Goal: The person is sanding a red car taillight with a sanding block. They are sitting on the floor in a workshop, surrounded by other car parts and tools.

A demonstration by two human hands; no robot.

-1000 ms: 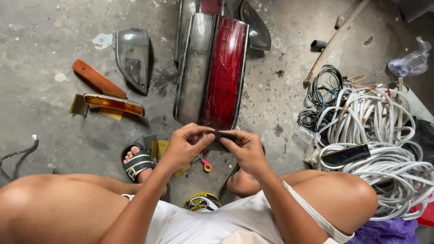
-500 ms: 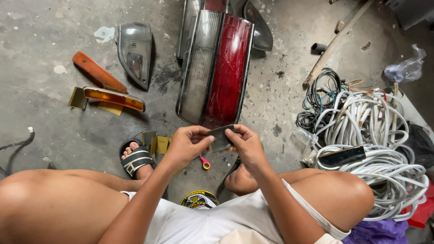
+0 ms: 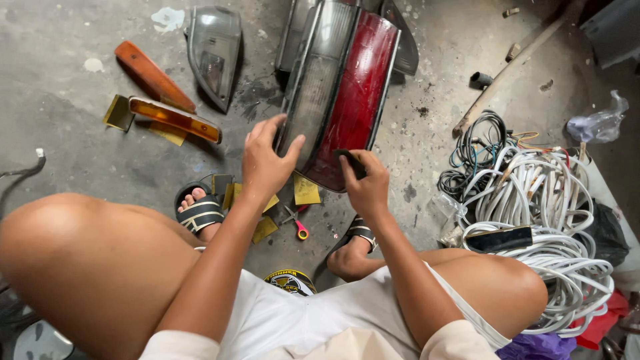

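The left hand (image 3: 265,160) is reaching forward with its fingers spread, their tips touching the near end of the tail lamp (image 3: 340,93), a long ribbed lens of glossy plastic, half clear grey and half deep red, lying on the rough, stained concrete floor (image 3: 73,40). The right hand (image 3: 365,183) is hovering just right of it at the lamp's red corner, its grip pinching a small dark flat piece (image 3: 349,162) between thumb and fingers. Below the left hand, yellow squares of sandpaper (image 3: 307,190) are lying flat beside small cutters (image 3: 297,223) with a red-and-yellow handle. Left of that hand, two slim amber lenses (image 3: 175,119) and a smoky curved lamp cover (image 3: 213,53) are resting well apart from it. Right of the right hand, a tangled heap of white cable (image 3: 547,233) is piling up in smooth round loops.
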